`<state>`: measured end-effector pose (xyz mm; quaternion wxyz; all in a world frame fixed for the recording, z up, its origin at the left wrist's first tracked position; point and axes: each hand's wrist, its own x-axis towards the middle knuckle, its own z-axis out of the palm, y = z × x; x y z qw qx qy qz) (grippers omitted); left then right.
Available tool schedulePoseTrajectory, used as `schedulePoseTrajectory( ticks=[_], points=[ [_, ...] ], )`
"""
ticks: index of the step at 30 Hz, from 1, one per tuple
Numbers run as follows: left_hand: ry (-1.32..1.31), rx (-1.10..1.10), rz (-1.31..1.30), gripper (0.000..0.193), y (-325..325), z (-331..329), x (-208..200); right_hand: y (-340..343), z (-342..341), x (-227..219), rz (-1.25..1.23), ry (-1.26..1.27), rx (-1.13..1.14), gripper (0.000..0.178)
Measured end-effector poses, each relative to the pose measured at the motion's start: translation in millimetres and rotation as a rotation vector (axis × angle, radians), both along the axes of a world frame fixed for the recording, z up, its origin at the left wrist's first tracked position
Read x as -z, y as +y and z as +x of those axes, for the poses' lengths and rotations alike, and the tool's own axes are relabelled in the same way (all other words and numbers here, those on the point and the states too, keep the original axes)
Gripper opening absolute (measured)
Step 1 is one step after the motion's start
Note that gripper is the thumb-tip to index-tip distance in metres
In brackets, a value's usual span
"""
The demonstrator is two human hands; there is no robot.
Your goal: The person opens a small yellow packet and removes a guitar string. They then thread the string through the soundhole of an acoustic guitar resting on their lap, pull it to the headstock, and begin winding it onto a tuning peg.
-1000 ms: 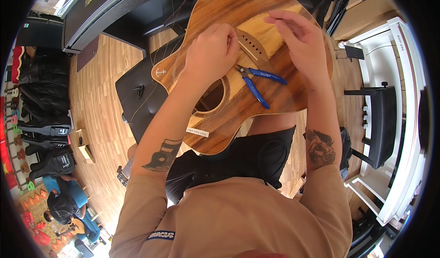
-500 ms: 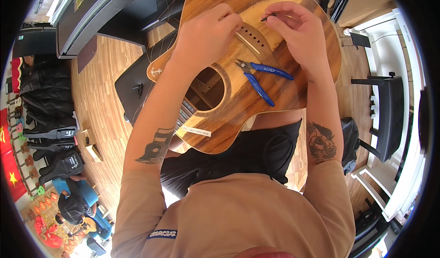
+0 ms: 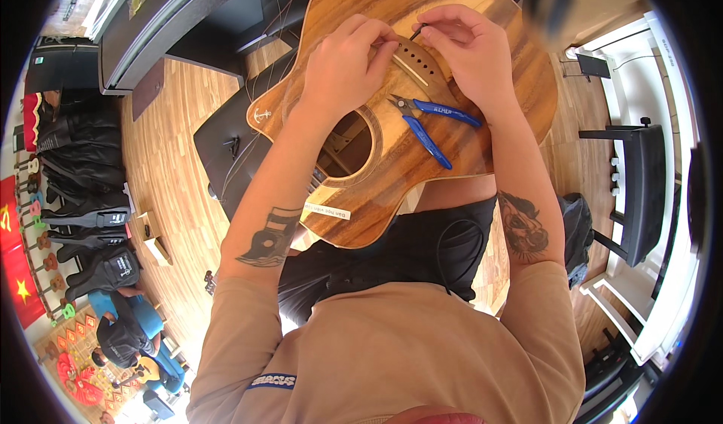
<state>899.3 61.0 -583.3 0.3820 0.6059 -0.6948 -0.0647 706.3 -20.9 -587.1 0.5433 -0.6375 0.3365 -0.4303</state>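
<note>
An acoustic guitar [image 3: 471, 149] lies face up across my lap, its brown bridge [image 3: 422, 61] showing a row of dark pin holes. Between the fingertips of my right hand [image 3: 476, 56] is a small dark bridge pin [image 3: 417, 32], held just above the bridge's far side. My left hand [image 3: 343, 66] is closed in a pinch at the bridge's left end; whatever is in those fingers is hidden. Blue-handled wire cutters [image 3: 428, 143] rest spread apart on the guitar top, between the sound hole [image 3: 352, 157] and my right forearm.
Loose strings [image 3: 280, 19] curl off the guitar's left side, over a black surface [image 3: 215, 141]. A black padded bench [image 3: 642, 190] stands at right. Black guitar bags [image 3: 94, 217] line the left wall. Another person [image 3: 124, 341] sits with a guitar at lower left.
My right hand has moved left, bringing the bridge pin close to my left fingers and the bridge. My left hand has shifted slightly. A blurred dark shape has appeared at upper right.
</note>
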Motion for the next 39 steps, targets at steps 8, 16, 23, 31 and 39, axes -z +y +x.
schedulePoseTrajectory(
  ticks=[8, 16, 23, 31, 39],
  points=[
    [0.039, -0.121, -0.081, 0.009, 0.9, -12.4, 20.8, -2.5, 4.8, 10.7, -0.028, -0.029, -0.052, 0.017],
    [0.031, -0.132, -0.067, 0.008, 0.6, -12.0, 23.7, 4.3, 11.6, 11.0, -0.047, 0.018, 0.046, 0.016],
    [0.049, -0.176, -0.046, 0.006, 0.2, -13.6, 20.7, 3.1, 13.1, 12.6, -0.171, 0.01, 0.102, 0.019],
    [0.026, -0.196, -0.048, 0.005, -0.7, -12.0, 22.1, 3.4, 9.4, 9.6, -0.181, 0.096, 0.073, 0.013],
    [0.069, -0.178, -0.085, 0.007, -2.5, -11.8, 20.3, -0.1, 9.0, 10.8, -0.347, 0.221, 0.098, 0.011]
  ],
)
